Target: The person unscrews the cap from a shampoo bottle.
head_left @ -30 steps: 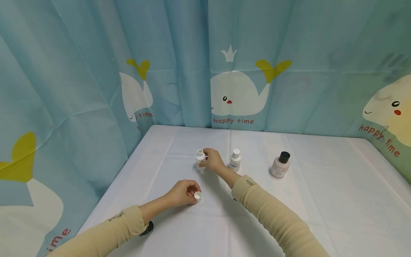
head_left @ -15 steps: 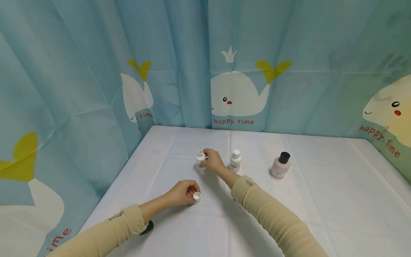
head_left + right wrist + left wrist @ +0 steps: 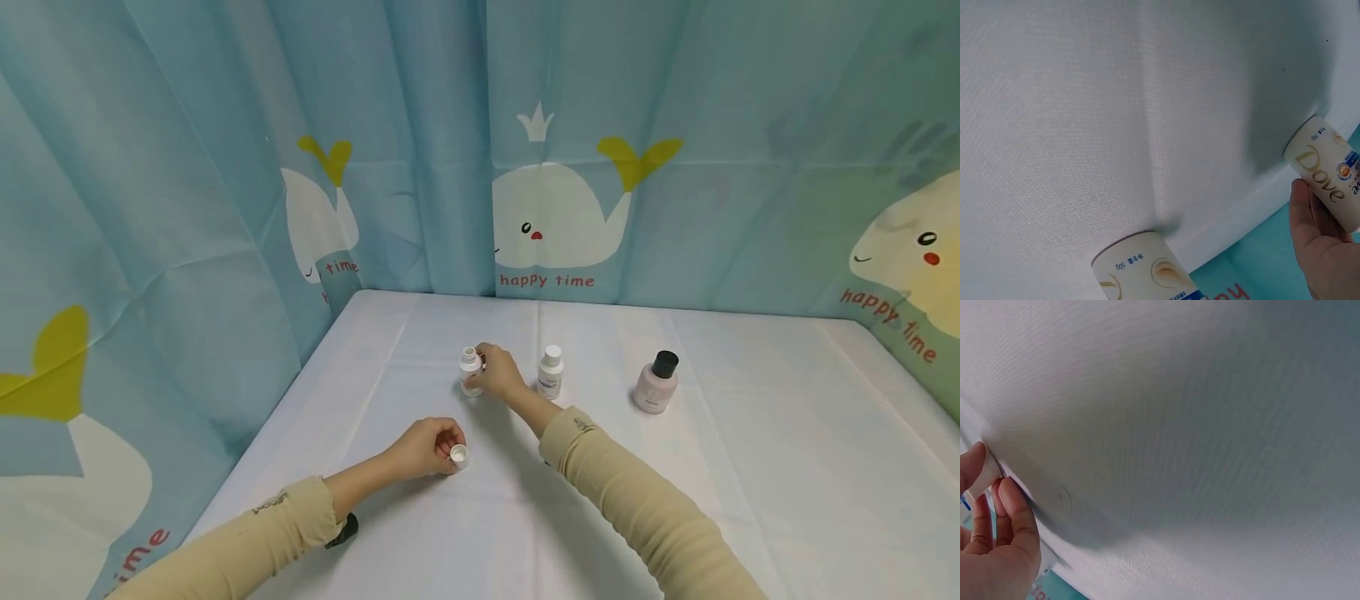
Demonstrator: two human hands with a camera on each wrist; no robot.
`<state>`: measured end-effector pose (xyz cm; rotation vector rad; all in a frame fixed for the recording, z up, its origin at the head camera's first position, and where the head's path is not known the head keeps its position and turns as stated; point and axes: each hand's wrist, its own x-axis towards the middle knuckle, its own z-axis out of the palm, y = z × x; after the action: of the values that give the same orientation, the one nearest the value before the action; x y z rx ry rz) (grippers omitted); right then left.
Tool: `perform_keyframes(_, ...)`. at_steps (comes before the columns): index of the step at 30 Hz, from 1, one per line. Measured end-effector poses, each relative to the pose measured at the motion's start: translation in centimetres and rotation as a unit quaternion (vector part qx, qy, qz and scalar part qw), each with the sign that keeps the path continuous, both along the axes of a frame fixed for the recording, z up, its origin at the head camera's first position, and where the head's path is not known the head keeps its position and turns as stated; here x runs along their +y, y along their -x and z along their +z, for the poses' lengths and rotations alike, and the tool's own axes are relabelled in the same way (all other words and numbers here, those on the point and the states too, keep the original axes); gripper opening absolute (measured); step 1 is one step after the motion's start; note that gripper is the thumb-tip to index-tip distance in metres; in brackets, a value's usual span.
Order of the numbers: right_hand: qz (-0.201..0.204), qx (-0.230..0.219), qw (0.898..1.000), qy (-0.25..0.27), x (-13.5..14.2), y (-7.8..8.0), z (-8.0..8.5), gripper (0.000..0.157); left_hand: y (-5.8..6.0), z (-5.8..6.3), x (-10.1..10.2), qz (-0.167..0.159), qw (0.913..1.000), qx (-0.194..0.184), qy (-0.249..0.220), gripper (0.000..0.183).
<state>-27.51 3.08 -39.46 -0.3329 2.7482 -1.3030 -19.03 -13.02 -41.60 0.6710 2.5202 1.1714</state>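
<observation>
My left hand (image 3: pixel 425 447) pinches a small white cap (image 3: pixel 459 456) low over the table, its hollow side facing up and toward the camera. In the left wrist view the cap (image 3: pixel 986 475) shows between thumb and fingers, right at the cloth. Farther back, my right hand (image 3: pixel 497 372) grips an uncapped white bottle (image 3: pixel 470 367) from its right side. That bottle stands upright with its threaded neck bare. The right wrist view shows the word Dove on the held bottle (image 3: pixel 1325 172). A matching white bottle (image 3: pixel 550 377), with its cap on, stands just right of my right hand.
A pink bottle (image 3: pixel 654 385) with a black cap stands farther right. White cloth covers the table (image 3: pixel 795 450). A blue curtain (image 3: pixel 420 150) with whale prints hangs behind and to the left. My right forearm (image 3: pixel 637 492) crosses over the table's front middle.
My left hand has shifted very slightly left with the cap. The right hand and the bottle it holds stay practically where they were.
</observation>
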Motion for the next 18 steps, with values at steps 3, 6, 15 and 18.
perform_keyframes(3, -0.004, 0.003, 1.0, -0.008, -0.01, -0.02, 0.1, 0.047, 0.06, -0.01, 0.07, 0.007, 1.0, 0.001, 0.002, 0.027)
perform_keyframes(6, -0.004, 0.004, 1.0, -0.013, -0.02, -0.02, 0.0, 0.046, 0.06, -0.11, 0.07, 0.011, 0.9999, -0.004, 0.001, 0.027)
perform_keyframes(15, -0.002, -0.011, 1.0, -0.018, 0.17, -0.18, -0.07, 0.055, -0.03, 0.1, -0.03, 0.009, 0.9998, -0.014, 0.009, 0.038)
perform_keyframes(18, -0.002, -0.022, 1.0, -0.019, 0.46, -0.34, -0.09, 0.059, 0.02, 0.22, 0.04, 0.009, 0.9994, -0.029, 0.017, 0.04)
